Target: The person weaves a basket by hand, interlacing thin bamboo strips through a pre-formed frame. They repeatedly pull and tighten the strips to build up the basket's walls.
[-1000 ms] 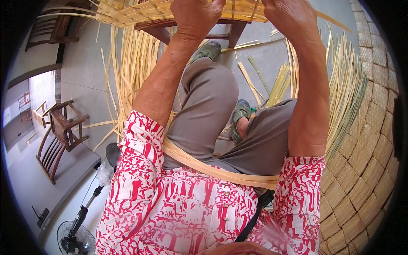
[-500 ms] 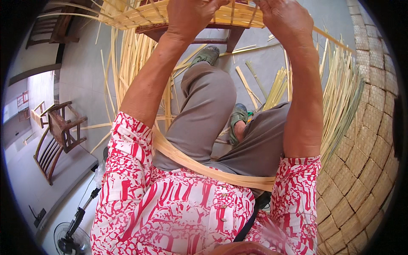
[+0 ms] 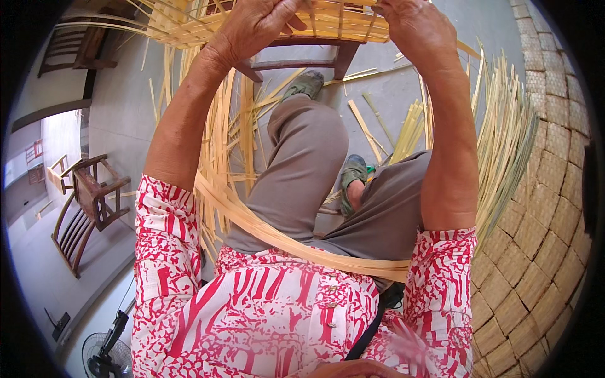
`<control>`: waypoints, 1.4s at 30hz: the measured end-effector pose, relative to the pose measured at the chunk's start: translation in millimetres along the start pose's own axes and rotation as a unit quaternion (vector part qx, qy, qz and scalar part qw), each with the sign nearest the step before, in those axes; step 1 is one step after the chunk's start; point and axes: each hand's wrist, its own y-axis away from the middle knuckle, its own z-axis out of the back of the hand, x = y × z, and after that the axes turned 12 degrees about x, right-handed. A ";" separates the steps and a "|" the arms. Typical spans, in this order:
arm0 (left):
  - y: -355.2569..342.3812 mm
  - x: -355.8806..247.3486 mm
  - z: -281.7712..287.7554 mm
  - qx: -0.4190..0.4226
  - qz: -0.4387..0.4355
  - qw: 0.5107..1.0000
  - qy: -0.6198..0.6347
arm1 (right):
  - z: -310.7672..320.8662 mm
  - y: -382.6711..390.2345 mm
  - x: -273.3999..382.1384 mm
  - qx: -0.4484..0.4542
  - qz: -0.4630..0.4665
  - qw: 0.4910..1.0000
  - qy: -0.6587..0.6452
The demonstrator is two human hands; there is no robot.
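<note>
A partly woven bamboo piece (image 3: 343, 24), pale yellow with open crossings, spans the top of the view. Its loose strip ends fan out to the left, and its upper part is cut off by the frame. My left hand (image 3: 265, 25) is at its near side, fingers curled, with the pinching tips running toward the top edge; what they hold is hidden. To the right, my right hand (image 3: 419, 28) has thumb and fingertips closed on a bamboo strip at the weave. Long flat bamboo strips (image 3: 296, 249) lie curved across my lap.
A dark wooden stool (image 3: 343, 60) stands under the weave. Loose bamboo strips (image 3: 246, 120) cover the floor at left, and a thick bundle of thin strips (image 3: 504, 132) lies at right beside stacked woven mats (image 3: 542, 220). Wooden chairs (image 3: 94, 195) and a fan (image 3: 104, 349) are at left.
My left hand has shifted left and slightly down along the weave, its forearm swinging left. The right hand stays nearly in place. More of the stool shows between them.
</note>
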 end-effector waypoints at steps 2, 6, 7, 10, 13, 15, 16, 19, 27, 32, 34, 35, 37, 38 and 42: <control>-4.3 -1.6 -3.0 0.003 0.037 0.998 0.044 | -0.8 0.7 -1.2 0.000 0.001 1.000 0.004; -8.5 -4.3 -1.4 0.004 0.052 0.998 0.044 | 7.5 3.3 6.8 0.028 -0.020 0.999 0.010; -8.1 -5.4 -3.7 -0.014 0.040 0.998 0.046 | 11.5 6.7 11.1 0.022 -0.012 1.000 0.003; -4.5 -8.2 -8.3 -0.055 -0.005 0.998 -0.006 | 9.1 3.7 9.0 0.022 -0.002 1.000 0.001; -4.4 -7.7 -7.7 -0.072 -0.046 0.988 -0.129 | 3.0 1.3 4.7 0.003 -0.001 1.000 0.008; -4.5 -12.6 -8.8 -0.081 -0.035 0.984 -0.157 | -0.8 1.3 4.0 -0.015 0.006 1.000 0.004; -5.3 -9.2 -8.0 -0.094 -0.073 0.970 -0.210 | -2.4 1.8 2.0 -0.024 0.011 1.000 -0.001; -3.6 -2.4 -5.9 -0.120 -0.133 0.940 -0.291 | 0.8 6.0 8.4 -0.028 0.024 0.999 -0.030; -4.4 -11.5 -21.9 -0.157 -0.074 0.962 -0.210 | 4.5 6.7 13.4 -0.039 -0.004 0.999 -0.030; -18.9 -6.9 -49.8 -0.279 -0.037 0.946 -0.160 | 2.2 4.0 16.4 -0.065 0.021 0.996 -0.062; -20.5 -4.8 -54.3 -0.304 -0.034 0.939 -0.158 | 2.0 2.5 16.2 -0.075 0.044 0.992 -0.088; -20.5 -4.5 -54.1 -0.300 -0.035 0.942 -0.144 | 2.4 2.3 16.8 -0.082 0.054 0.990 -0.103; -20.5 -3.1 -53.7 -0.293 -0.036 0.948 -0.116 | 1.2 1.9 11.3 -0.065 0.060 0.992 -0.095; -23.0 -0.3 -53.7 -0.295 -0.049 0.948 -0.103 | 0.8 1.1 8.4 -0.057 0.062 0.992 -0.090; -25.7 -3.8 -49.5 -0.274 -0.036 0.958 -0.076 | -3.1 -1.8 3.8 -0.048 0.076 0.993 -0.076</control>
